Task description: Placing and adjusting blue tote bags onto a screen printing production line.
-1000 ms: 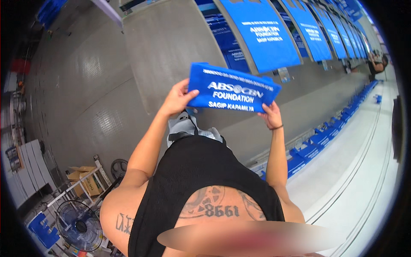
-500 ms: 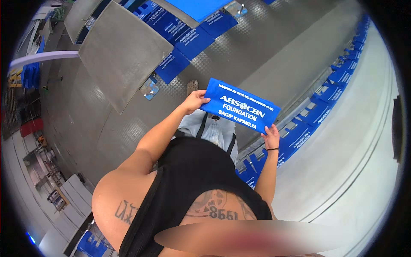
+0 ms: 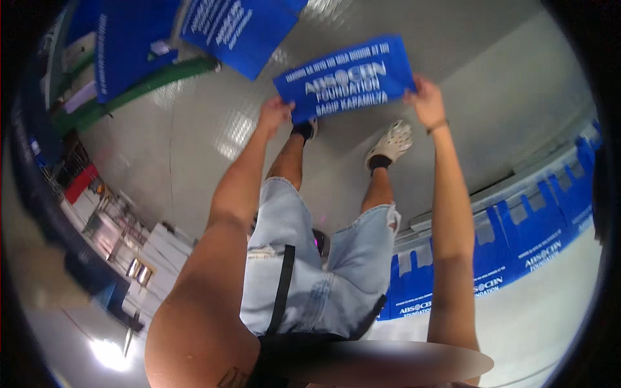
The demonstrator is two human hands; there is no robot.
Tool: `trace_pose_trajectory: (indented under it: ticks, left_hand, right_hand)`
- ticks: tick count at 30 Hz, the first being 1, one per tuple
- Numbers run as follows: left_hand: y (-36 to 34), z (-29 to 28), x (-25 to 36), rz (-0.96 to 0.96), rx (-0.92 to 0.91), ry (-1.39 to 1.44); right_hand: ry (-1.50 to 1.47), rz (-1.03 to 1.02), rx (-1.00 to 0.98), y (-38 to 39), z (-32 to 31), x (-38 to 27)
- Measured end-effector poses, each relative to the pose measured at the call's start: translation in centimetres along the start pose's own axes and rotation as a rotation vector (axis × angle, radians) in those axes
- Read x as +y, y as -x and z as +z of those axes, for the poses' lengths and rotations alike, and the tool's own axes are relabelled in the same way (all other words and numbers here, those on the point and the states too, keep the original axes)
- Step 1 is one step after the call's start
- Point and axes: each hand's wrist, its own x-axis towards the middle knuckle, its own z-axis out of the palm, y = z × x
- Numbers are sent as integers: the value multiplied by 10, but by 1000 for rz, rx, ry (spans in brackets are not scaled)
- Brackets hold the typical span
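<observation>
A flat blue rectangular sheet with white printing, which looks like thin fabric or a folded bag, is stretched between my two hands above the floor. My left hand pinches its lower left corner. On the other side, the fingers of my right hand are closed on its lower right corner, with a dark band at the wrist. The right end sits slightly higher than the left. Some blur softens the sheet and the fingertips.
Blue printed sheets lie ahead at upper left, near a green-edged item. A row of blue printed pieces with strap-like strips lines the white surface at right. My clog stands on the grey floor.
Both hands have moved forward with the sheet still held, and its right end has risen. My view has shifted: the grey board has left it, and my legs now show.
</observation>
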Motion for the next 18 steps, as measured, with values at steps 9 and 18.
trace_pose_trajectory:
  ticks: [9, 18]
  left_hand:
    - [-130, -91, -78, 6, 220, 512]
    - [-203, -129, -98, 3, 302, 598]
  right_hand:
    - [296, -104, 52, -229, 151, 61]
    - [553, -233, 195, -311, 217, 77]
